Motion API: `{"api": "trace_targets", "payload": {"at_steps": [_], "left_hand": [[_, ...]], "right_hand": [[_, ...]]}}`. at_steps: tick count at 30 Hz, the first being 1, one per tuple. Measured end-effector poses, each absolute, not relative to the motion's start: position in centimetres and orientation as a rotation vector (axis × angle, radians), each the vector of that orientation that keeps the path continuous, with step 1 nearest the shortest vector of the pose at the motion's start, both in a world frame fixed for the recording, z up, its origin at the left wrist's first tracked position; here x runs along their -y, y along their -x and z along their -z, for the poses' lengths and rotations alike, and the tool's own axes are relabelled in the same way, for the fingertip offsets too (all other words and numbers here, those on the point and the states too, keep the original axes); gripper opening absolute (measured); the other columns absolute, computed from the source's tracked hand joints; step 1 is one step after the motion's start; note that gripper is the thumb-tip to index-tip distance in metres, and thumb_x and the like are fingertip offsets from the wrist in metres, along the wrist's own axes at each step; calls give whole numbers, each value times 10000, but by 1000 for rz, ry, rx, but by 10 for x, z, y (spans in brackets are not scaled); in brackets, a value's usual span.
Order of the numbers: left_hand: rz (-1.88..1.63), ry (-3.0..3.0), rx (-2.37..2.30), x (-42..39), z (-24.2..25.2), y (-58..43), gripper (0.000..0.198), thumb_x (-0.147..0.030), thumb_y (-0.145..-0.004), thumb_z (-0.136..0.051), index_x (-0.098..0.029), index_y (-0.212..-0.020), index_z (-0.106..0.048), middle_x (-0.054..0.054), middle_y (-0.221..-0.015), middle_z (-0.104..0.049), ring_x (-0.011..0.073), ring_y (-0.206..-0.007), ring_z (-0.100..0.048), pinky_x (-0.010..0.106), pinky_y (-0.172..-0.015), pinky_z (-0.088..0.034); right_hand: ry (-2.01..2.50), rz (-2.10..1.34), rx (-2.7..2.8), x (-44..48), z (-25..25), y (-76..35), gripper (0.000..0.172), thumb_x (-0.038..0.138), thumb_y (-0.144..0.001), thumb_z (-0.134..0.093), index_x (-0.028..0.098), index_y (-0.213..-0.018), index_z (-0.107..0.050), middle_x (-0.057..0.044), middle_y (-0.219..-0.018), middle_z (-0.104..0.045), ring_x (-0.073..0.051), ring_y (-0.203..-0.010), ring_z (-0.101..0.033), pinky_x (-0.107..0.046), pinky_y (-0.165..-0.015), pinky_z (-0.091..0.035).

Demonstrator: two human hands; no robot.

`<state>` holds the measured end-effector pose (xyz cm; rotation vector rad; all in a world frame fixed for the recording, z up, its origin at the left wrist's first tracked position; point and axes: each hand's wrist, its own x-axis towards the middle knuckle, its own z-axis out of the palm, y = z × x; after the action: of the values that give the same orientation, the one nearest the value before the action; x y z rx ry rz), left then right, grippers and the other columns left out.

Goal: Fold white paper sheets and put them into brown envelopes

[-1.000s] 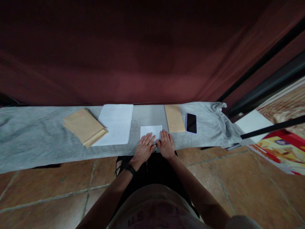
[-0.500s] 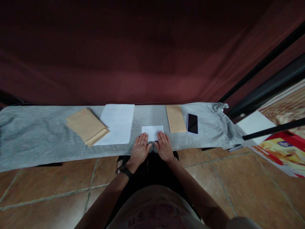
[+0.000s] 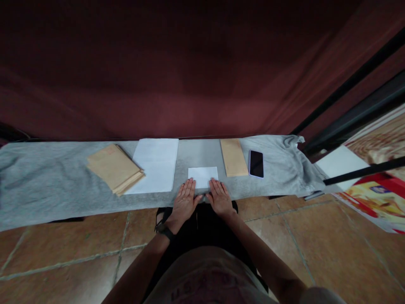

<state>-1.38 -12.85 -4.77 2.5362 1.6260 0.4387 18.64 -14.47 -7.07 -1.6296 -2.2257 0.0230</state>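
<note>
A small white rectangle of paper, which looks folded, lies on the grey cloth in front of me. My left hand rests flat with its fingers out, the tips at the paper's lower left corner. On the other side my right hand lies flat too, fingertips at the lower right corner. Both thumbs point toward each other below the paper's near edge. To the left is a stack of larger white sheets. A brown envelope lies just right of the small paper.
A pile of brown envelopes overlaps the white sheets at the left. Right of the single envelope is a phone. Grey cloth covers the narrow bench against a dark red surface. A colourful box and black bars stand at the right.
Both hands have slid slightly toward me and off most of the small paper, so more of it shows. The paper itself stays in about the same place.
</note>
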Motion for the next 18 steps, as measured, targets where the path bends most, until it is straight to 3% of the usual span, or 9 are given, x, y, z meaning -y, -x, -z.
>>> {"api": "trace_targets", "payload": {"at_steps": [8,18], "left_hand": [[-467,-2484,-1745,125,46,12,644,-430,-1035,-344,-24,-1535,-359,224,-1587,-374,316,-1514,-297,524,-1240,-256],[-348,-2588,-1349,100,44,-46,573,-424,-1047,-312,-152,-1547,-377,111,-1605,-399,234,-1523,-293,478,-1259,-238]], "right_hand": [[1687,18,2213,149,71,-208,602,382,-1048,-418,86,-1565,-331,-165,-1585,-420,-279,-1471,-382,-467,-1212,-291],[1695,-47,2209,149,71,-209,581,316,-1030,-409,106,-1567,-339,-146,-1592,-416,-270,-1482,-357,-480,-1218,-267]]}}
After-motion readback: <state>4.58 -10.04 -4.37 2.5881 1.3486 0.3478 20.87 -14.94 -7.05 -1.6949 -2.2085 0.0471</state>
